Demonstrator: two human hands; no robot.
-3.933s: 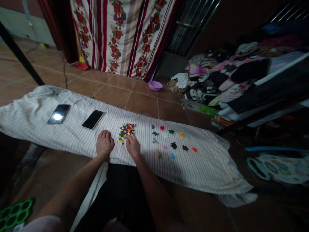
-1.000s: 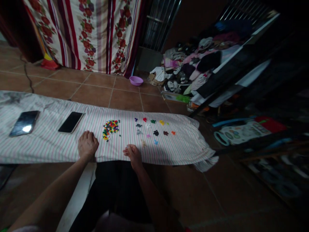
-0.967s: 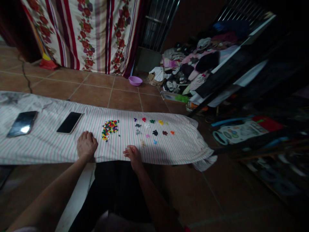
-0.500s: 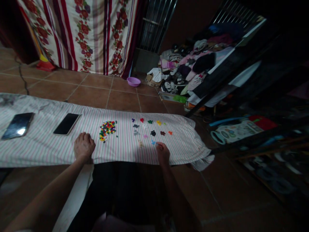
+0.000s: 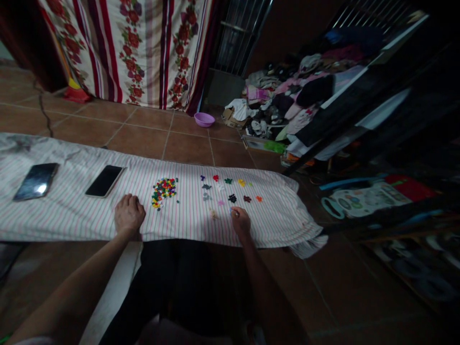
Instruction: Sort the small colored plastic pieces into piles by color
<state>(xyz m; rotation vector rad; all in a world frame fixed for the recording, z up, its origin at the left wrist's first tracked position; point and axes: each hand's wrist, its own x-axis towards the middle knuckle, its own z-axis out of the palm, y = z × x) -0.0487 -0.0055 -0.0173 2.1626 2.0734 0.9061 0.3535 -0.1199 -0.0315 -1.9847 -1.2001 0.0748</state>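
Note:
My right hand [image 5: 240, 221] is closed, thumb and fingertips together, low over the striped cloth [image 5: 187, 225]. A trace of light blue pieces [image 5: 231, 210] shows at its fingertips; the hand covers the rest, and whether it grips one is hidden. Around it lie small colour-sorted groups: black pieces [image 5: 232, 198], brown pieces [image 5: 247, 199], pink pieces [image 5: 220, 203] and beige pieces [image 5: 213, 215]. My left hand [image 5: 129, 213] rests on the cloth with curled fingers, nothing visible in it. To its right spreads a mixed pile of small coloured pieces [image 5: 164, 190].
A phone [image 5: 105, 181] lies left of the mixed pile, and a larger dark-screened device [image 5: 36, 181] farther left. Red pieces [image 5: 215, 178], yellow pieces [image 5: 241, 182] and orange pieces [image 5: 258, 198] sit in the sorted groups. Beyond the cloth, a purple basin [image 5: 204, 120] stands on the tiled floor.
My right hand has shifted slightly left across the cloth onto the light blue pieces, which were visible beside its fingertips before. My left hand stays at rest. The whole view has shifted a little.

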